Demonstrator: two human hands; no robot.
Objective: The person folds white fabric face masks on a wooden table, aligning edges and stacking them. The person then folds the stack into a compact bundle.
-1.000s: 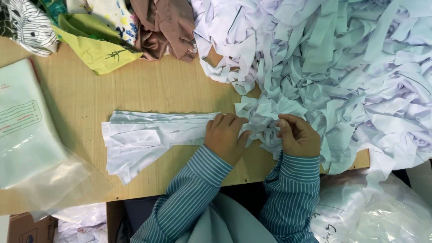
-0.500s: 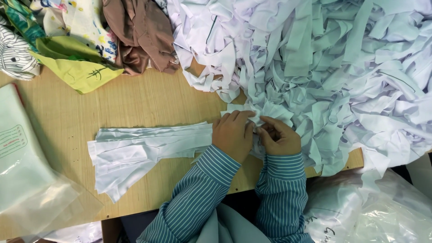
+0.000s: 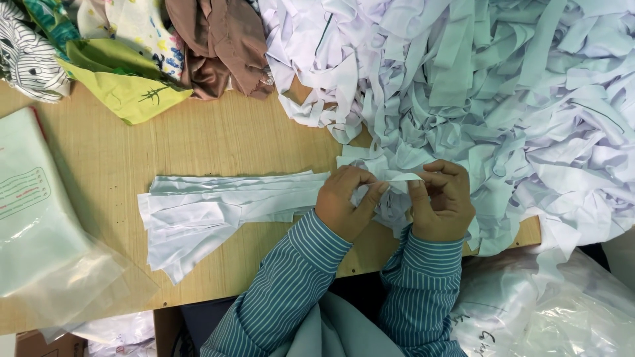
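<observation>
Pinching one white fabric strip (image 3: 401,178) between them, both hands worked at the near edge of the wooden table (image 3: 218,135). Left hand (image 3: 348,201): thumb and forefinger closed on the strip's left end, other fingers curled under. Right hand (image 3: 443,201): fingertips pressed together on the strip's right end. The strip arched between the two grips, just above the near fringe of the heap.

Judgement on doing this well: grip close to the ends, draw the strip flat and untwisted, and line its edge with the stack already laid, so the layers sit square.

Flattened stack of white strips (image 3: 218,211): just left of the left hand, lying long across the table, its left end fanned out. Layer count could not be told.

Heap of loose white strips (image 3: 503,99): one big tangled pile filling the far right, spilling to the table's near edge. Too many to count.

Striped teal sleeves: two, one on each forearm.

Far left: a yellow-green cloth (image 3: 126,89), a brown cloth (image 3: 221,43), a floral print cloth (image 3: 142,26) and a black-and-white striped cloth (image 3: 26,59), one of each, bunched together.

Clear plastic bags: one at the near left (image 3: 46,231) holding a pale green sheet, and one at the near right (image 3: 549,317) below the table edge.
</observation>
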